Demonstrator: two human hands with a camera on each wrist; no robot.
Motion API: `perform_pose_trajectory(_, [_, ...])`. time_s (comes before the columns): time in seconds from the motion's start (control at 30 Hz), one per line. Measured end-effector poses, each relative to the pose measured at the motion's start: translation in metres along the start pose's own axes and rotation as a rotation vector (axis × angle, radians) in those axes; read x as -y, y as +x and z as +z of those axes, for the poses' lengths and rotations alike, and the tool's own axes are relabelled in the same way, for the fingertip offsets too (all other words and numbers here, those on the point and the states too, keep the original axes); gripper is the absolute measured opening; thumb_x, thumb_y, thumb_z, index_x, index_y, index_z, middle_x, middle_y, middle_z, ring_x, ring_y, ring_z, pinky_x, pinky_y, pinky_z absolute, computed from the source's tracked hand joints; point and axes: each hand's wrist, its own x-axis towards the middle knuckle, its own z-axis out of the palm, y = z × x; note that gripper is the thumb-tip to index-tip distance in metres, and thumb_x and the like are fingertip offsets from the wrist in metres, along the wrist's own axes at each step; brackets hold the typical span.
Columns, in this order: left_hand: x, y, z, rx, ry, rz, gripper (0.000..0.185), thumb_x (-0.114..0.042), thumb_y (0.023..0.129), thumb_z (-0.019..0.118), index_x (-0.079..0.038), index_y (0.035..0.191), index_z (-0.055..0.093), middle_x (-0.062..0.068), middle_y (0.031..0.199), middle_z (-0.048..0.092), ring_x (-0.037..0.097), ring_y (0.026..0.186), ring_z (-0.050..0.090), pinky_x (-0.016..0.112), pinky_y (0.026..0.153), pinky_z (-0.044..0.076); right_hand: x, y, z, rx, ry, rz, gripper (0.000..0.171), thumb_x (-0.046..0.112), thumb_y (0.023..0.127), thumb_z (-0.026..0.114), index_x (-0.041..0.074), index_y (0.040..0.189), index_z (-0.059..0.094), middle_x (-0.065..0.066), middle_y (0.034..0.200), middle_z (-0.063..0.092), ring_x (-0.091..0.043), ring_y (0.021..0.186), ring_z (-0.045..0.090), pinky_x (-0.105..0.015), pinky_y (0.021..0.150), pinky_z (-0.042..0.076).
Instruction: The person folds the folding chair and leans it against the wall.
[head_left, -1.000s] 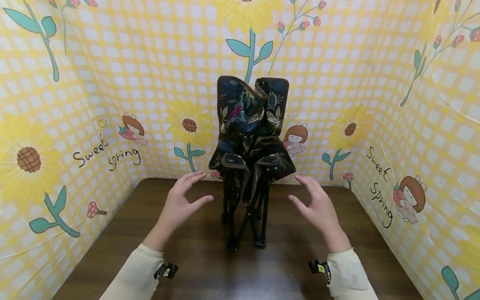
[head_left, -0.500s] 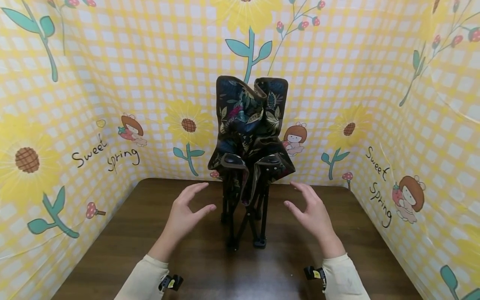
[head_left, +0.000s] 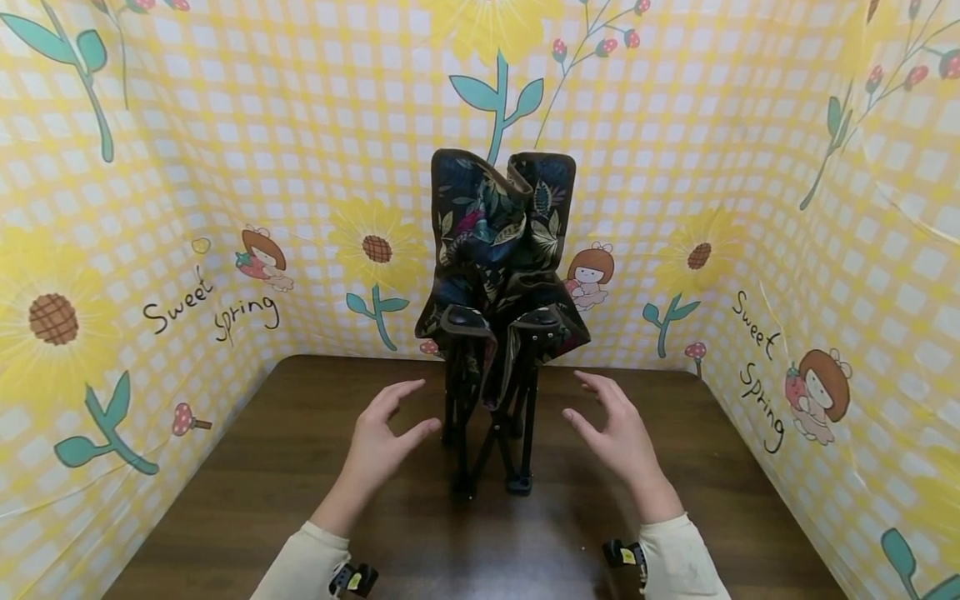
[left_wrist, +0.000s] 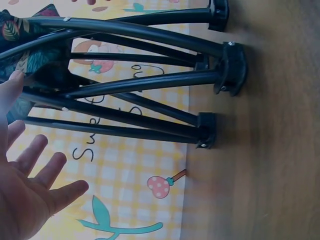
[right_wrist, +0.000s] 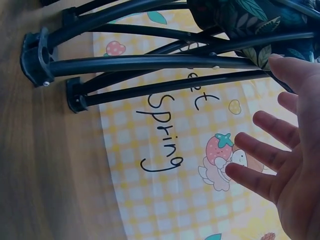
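A small folding chair (head_left: 495, 242) stands partly folded at the middle of the table, its dark leaf-print fabric creased inward and its black tube legs (head_left: 498, 442) crossed and drawn together. To the left of the legs is my left hand (head_left: 382, 442), fingers spread and gently bent, holding nothing. My right hand (head_left: 618, 433) mirrors it on the right side, also apart from the chair. Both wrist views show the palms facing the frame, with black plastic feet (left_wrist: 232, 70) on the tube ends resting on the tabletop.
The brown wooden table (head_left: 262, 500) reaches back to a yellow checked cloth (head_left: 315, 125) that hangs behind and along both sides, printed with sunflowers and "Sweet Spring". The chair's back stands close to the rear cloth.
Both hands have moved back toward the body and slightly inward, lower beside the chair's legs. The chair has stayed in place.
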Motion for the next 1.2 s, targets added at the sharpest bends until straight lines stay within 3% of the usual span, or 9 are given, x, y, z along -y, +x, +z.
perform_pose_trajectory(0.47, [0.004, -0.011, 0.016, 0.038, -0.07, -0.107, 0.056, -0.036, 0.085, 0.085, -0.026, 0.136, 0.064, 0.005, 0.141, 0.061, 0.026, 0.135, 0.054, 0.061, 0.109, 0.044, -0.002, -0.008, 0.012, 0.04, 0.044, 0.054, 0.057, 0.024, 0.093, 0.078, 0.02, 0.145, 0.055, -0.003, 0.134, 0.062, -0.022, 0.123, 0.06, -0.048, 0.098, 0.054])
perform_pose_trajectory(0.8, [0.007, -0.015, 0.023, 0.09, -0.133, -0.194, 0.059, -0.034, 0.085, 0.085, -0.021, 0.138, 0.061, 0.006, 0.142, 0.061, 0.024, 0.134, 0.055, 0.056, 0.11, 0.045, -0.004, -0.011, 0.022, 0.077, 0.192, 0.128, 0.053, 0.02, 0.095, 0.076, 0.017, 0.144, 0.056, -0.009, 0.139, 0.061, -0.029, 0.124, 0.061, -0.056, 0.098, 0.053])
perform_pose_trajectory(1.0, [0.009, -0.017, 0.027, 0.103, -0.139, -0.232, 0.061, -0.036, 0.086, 0.084, -0.017, 0.139, 0.061, 0.003, 0.141, 0.062, 0.025, 0.133, 0.054, 0.056, 0.108, 0.046, -0.009, -0.013, 0.028, 0.096, 0.229, 0.159, 0.051, 0.022, 0.096, 0.074, 0.02, 0.144, 0.056, -0.008, 0.141, 0.061, -0.029, 0.125, 0.061, -0.056, 0.098, 0.052])
perform_pose_trajectory(1.2, [0.009, -0.018, 0.033, 0.11, -0.141, -0.269, 0.058, -0.028, 0.087, 0.085, -0.013, 0.138, 0.062, 0.007, 0.138, 0.064, 0.026, 0.13, 0.056, 0.057, 0.107, 0.046, -0.01, -0.014, 0.034, 0.125, 0.276, 0.224, 0.052, 0.024, 0.096, 0.074, 0.02, 0.144, 0.055, -0.008, 0.14, 0.062, -0.033, 0.126, 0.06, -0.058, 0.099, 0.052])
